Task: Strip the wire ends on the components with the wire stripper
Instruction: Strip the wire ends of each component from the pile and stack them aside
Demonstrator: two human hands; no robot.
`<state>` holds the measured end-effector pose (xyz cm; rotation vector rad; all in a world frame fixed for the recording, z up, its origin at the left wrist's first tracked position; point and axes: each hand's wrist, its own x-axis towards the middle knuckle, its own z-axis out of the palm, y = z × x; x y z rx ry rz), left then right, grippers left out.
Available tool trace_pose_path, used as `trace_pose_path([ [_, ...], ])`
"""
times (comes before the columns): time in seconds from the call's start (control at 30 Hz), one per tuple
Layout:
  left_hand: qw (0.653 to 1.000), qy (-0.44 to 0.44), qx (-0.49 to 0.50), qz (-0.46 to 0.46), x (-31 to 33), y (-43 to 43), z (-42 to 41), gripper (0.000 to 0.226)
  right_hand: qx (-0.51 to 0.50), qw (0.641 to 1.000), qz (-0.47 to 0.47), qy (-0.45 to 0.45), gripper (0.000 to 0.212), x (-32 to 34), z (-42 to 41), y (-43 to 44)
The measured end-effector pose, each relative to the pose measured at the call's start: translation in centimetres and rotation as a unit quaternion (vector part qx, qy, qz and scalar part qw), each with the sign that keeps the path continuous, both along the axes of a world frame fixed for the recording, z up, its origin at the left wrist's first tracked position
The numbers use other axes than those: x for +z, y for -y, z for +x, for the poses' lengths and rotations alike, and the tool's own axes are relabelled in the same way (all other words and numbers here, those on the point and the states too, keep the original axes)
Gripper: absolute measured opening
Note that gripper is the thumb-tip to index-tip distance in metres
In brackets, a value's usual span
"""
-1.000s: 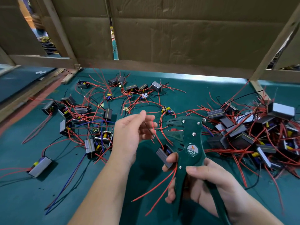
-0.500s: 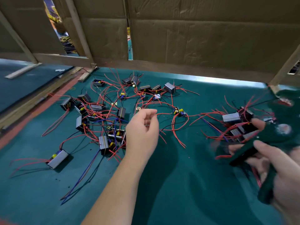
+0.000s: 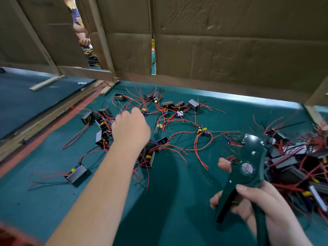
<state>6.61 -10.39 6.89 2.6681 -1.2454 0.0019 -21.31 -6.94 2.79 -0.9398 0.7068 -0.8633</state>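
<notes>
Small grey boxed components with red and black wires lie scattered over the green mat (image 3: 177, 201), such as one at the near left (image 3: 77, 174) and one in the middle (image 3: 159, 142). My left hand (image 3: 131, 128) reaches out just above this scatter, back of the hand up, fingers pointing away and mostly hidden, with nothing seen in it. My right hand (image 3: 262, 205) grips the handles of the dark green wire stripper (image 3: 248, 164), jaws pointing up and away, no wire in them. A dense pile of components (image 3: 292, 160) lies behind the stripper at the right.
A cardboard wall (image 3: 213, 50) on a wooden frame closes the far side of the mat. A wooden strip (image 3: 44, 118) and a red edge border the mat on the left. Another person's hand (image 3: 83, 39) shows through a gap in the cardboard.
The component held against the stripper a second ago is gone from my right hand. My left hand has let go of the wire and moved forward and left over the scattered components.
</notes>
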Motion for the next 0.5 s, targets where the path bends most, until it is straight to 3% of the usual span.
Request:
trace_pose_path([
  [0.13,0.997,-0.007,0.031,0.069,-0.1,1.7,3.8,0.011,0.010,1.000,0.009,-0.008,0.058,0.1,0.1,0.1],
  [0.2,0.997,0.000,0.037,0.069,-0.6,2.2,5.3,0.010,0.020,1.000,0.016,-0.006,0.053,0.0,0.0,0.3],
  [0.27,0.999,-0.017,0.022,0.043,-1.2,2.5,6.3,0.026,0.021,1.000,0.012,-0.008,0.058,-0.1,0.0,0.5],
  [0.37,0.991,-0.126,-0.024,-0.049,-1.8,2.5,6.9,0.044,0.017,1.000,0.014,-0.010,0.056,0.0,0.0,0.5],
  [0.5,0.973,-0.191,-0.093,-0.089,-2.3,1.8,7.6,0.024,0.019,1.000,0.019,-0.004,0.056,0.2,0.0,0.4],
])
